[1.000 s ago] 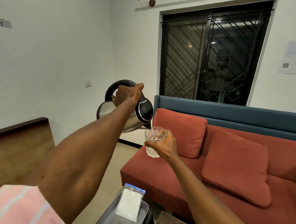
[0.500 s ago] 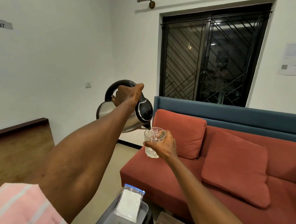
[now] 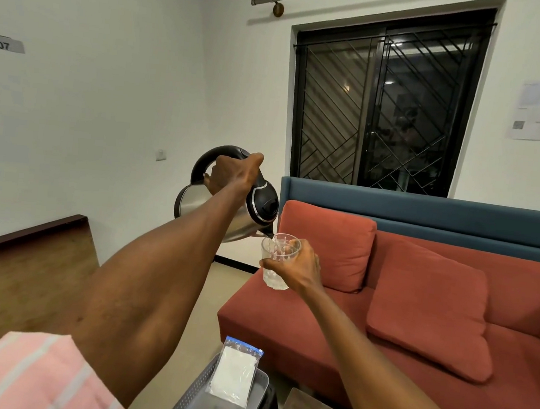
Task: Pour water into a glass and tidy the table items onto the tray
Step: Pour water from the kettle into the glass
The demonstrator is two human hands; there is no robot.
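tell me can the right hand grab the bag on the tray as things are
Probably not yet. The right hand holds the glass up under the kettle spout, so it is busy. The bag lies uncovered on the tray below, and nothing blocks the path down.

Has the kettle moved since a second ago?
No. The kettle sits tilted at the same spot against the sofa's blue backrest, spout over the glass.

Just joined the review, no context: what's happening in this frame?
A person is pouring water. The left hand grips the handle of a tilted steel kettle, its spout at the rim of a clear glass held in the right hand. Below, a zip bag lies on the grey tray.
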